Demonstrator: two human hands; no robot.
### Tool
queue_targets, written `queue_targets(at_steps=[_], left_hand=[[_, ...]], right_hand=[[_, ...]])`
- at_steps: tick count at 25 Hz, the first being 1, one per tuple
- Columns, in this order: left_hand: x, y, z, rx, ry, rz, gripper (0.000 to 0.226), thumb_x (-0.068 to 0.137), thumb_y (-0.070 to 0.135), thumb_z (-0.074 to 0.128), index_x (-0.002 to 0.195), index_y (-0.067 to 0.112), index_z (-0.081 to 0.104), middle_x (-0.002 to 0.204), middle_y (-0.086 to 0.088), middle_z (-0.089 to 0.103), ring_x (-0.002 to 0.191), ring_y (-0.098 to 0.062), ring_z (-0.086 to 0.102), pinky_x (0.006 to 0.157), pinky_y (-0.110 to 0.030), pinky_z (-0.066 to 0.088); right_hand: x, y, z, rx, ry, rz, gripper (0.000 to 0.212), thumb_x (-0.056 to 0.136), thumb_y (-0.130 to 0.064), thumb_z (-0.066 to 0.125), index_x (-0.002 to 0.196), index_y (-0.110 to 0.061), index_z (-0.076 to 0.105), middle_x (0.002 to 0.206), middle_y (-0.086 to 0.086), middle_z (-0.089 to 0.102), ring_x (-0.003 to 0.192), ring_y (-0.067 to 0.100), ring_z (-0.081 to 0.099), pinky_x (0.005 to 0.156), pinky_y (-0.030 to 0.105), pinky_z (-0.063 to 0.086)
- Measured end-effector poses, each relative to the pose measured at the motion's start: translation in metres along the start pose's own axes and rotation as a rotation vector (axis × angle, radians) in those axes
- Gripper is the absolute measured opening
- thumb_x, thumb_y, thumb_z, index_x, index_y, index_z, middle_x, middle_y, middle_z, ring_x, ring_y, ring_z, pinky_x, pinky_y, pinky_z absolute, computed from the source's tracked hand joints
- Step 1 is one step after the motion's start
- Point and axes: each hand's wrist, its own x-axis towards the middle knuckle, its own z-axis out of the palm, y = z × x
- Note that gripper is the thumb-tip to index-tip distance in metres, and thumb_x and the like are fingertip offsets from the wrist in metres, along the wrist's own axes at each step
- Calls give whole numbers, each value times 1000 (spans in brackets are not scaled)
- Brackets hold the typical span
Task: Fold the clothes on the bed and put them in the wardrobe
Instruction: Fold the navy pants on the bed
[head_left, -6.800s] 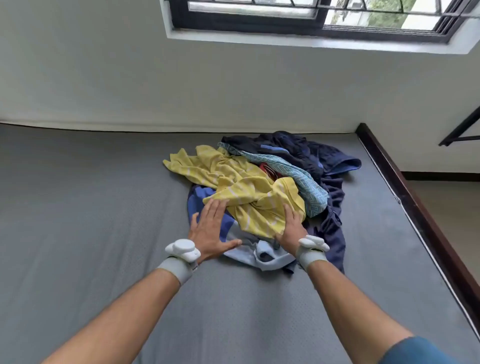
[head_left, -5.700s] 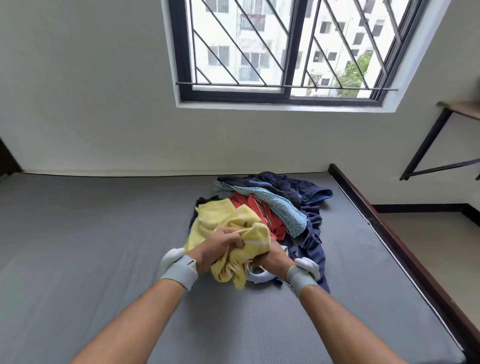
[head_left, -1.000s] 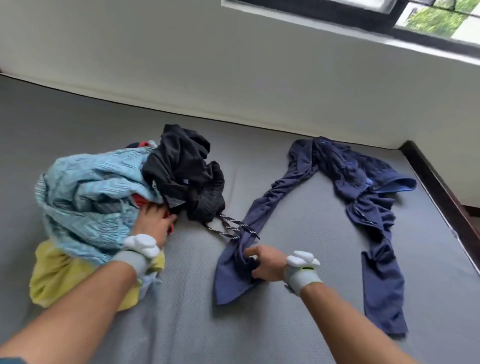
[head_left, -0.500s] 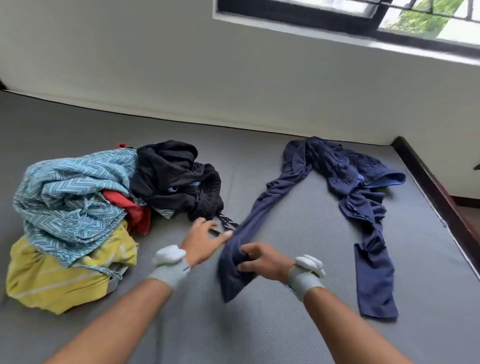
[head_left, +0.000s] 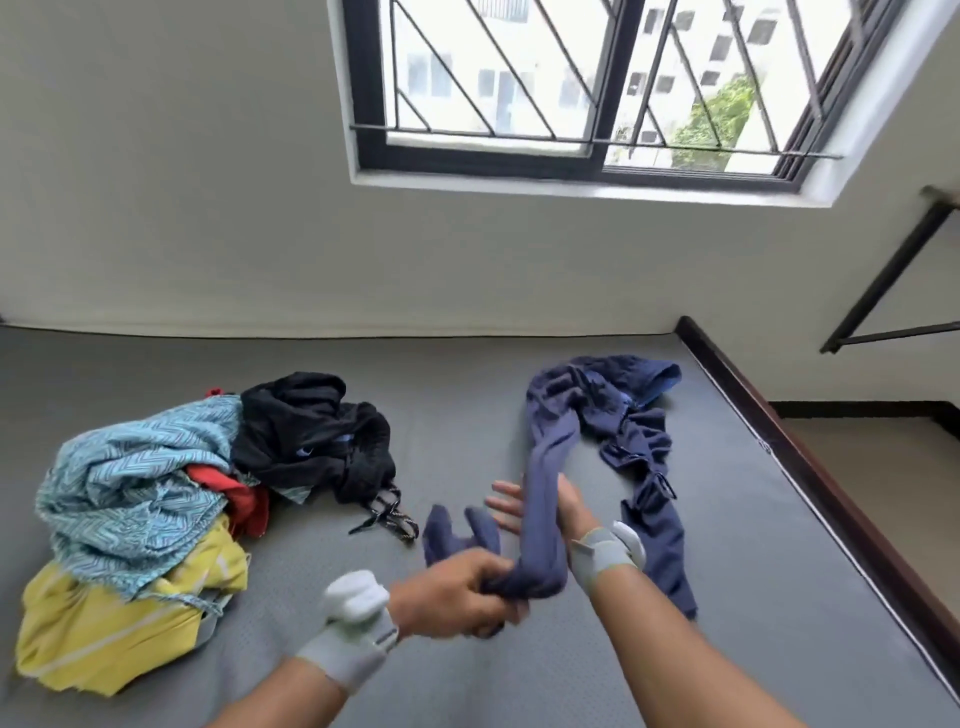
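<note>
Left hand (head_left: 457, 587) bunches trousers (head_left: 550, 467) leg end, right hand (head_left: 540, 506) flat behind leg – pull straight, lay flat on bed (head_left: 467, 415) before folding.

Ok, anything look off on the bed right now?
Nothing damaged. The pile at left is still a crumpled heap, unfolded. The navy trousers lie twisted; the left hand grips one bunched leg end, and the right hand rests against it.

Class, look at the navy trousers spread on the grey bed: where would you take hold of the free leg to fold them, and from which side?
Grip the free leg's cuff of the navy trousers from the right: it lies flat at the near end, mirroring the leg the left hand holds.
</note>
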Motion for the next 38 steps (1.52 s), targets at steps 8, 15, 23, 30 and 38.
queue_targets(at_steps=[8,15,23,30,38], left_hand=[[-2,17,-22,-885,529,-178,62,85,70,45,125,24,58,117,-6,65,107,-24,61,91,-40,47],[35,85,8,-515,578,104,8,81,0,62,82,7,66,69,-6,60,50,-11,50,50,-18,43],[-13,45,29,270,129,-289,58,76,38,78,127,19,58,123,3,59,109,-12,57,95,-30,47],[25,47,20,-437,814,-273,32,80,18,76,108,7,67,87,-9,72,79,-23,68,68,-31,56],[-1,48,36,-67,493,-39,17,85,-7,64,101,-1,64,79,3,69,74,-6,64,71,-19,53]], right_hand=[[-78,4,41,-593,-478,-427,77,75,14,49,146,-14,39,143,7,48,130,27,49,110,40,39],[-111,-8,-50,-656,-139,-96,26,90,-2,57,111,-12,67,106,10,70,76,14,63,66,25,52],[-80,-2,-18,14,274,-491,25,83,0,65,108,4,64,89,16,67,66,21,67,60,30,56],[-107,55,-24,-1322,-411,-477,65,82,-24,69,142,-26,45,127,-4,61,115,8,58,103,25,44],[-90,28,-79,-1226,317,-544,72,65,-13,75,128,-21,42,127,8,44,113,23,47,102,37,41]])
